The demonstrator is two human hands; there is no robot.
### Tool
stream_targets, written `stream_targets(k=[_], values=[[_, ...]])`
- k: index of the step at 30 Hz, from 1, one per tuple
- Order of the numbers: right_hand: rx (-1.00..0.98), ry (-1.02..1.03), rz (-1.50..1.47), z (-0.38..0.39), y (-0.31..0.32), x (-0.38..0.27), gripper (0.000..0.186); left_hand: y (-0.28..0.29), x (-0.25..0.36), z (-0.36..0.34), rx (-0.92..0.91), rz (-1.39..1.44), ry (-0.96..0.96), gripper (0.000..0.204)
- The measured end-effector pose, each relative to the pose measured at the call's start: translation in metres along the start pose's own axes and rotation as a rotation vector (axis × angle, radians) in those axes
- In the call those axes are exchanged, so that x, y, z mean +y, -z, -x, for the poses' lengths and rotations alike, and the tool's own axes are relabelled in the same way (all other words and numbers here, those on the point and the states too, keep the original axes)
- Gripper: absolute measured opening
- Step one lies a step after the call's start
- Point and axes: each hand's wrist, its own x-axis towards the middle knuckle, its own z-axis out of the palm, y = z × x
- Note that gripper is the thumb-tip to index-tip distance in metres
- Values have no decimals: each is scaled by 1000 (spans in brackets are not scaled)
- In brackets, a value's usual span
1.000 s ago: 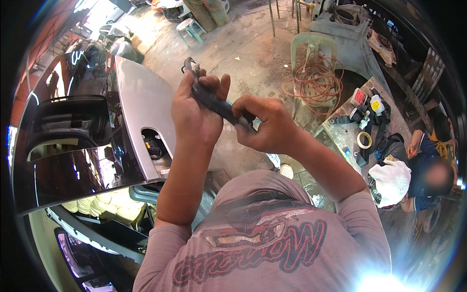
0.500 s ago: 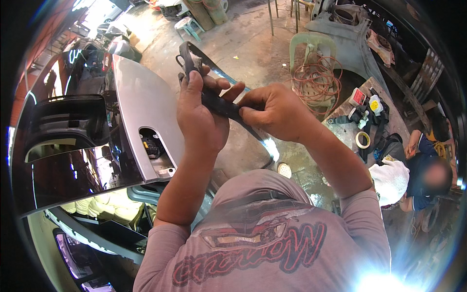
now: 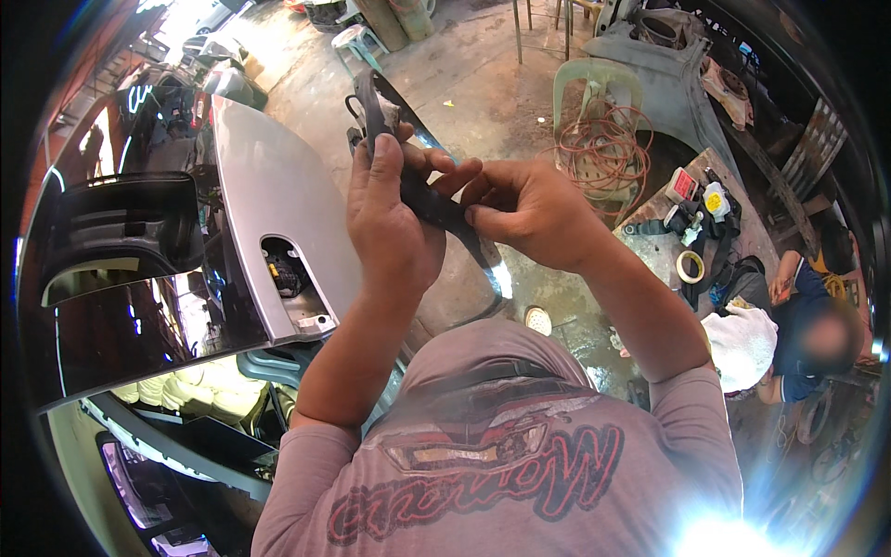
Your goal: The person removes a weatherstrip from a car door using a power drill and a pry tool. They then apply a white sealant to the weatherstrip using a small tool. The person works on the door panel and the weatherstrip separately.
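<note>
A long, glossy black strip, which looks like a piece of car trim, is held up in front of me. My left hand is wrapped round it from below, thumb on the near side and fingers behind. My right hand pinches its edge between thumb and forefinger, close to the left fingertips. The strip's top end has a thin loop or clip and rises past my left hand. Its lower end slants down to the right, catching bright light. Whether something small sits in the right pinch is hidden.
At left stand a silver body panel with an oval cutout and a glossy black panel. Rightward, a table bears a tape roll and black straps. A green chair holds coiled hose. Another person is at far right.
Both hands have shifted slightly right. The strip has tilted steeper, and its lower end has swung left and up. The right pinch stays at its edge.
</note>
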Motion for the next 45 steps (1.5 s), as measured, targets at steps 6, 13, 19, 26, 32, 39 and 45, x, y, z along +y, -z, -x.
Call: stream_targets(k=[6, 13, 19, 26, 32, 39, 45], values=[[-10, -49, 75, -1, 0, 7, 20, -1, -6, 3, 76, 70, 20, 29], [53, -54, 14, 6, 5, 5, 18, 3, -6, 1, 66, 51, -3, 31], [62, -98, 118, 6, -3, 7, 19, 2, -9, 2, 47, -6, -17, 35], [61, -123, 56, 3, 1, 19, 19, 6, -15, 6, 23, -16, -20, 34], [83, -122, -144, 2, 0, 20, 18, 8, -14, 2, 13, -18, -37, 34], [54, -173, 26, 3, 0, 10, 18, 8, -14, 1, 25, -4, -42, 32], [105, -39, 113, 9, 0, 14, 17, 5, -13, -1, 34, -1, -65, 30]])
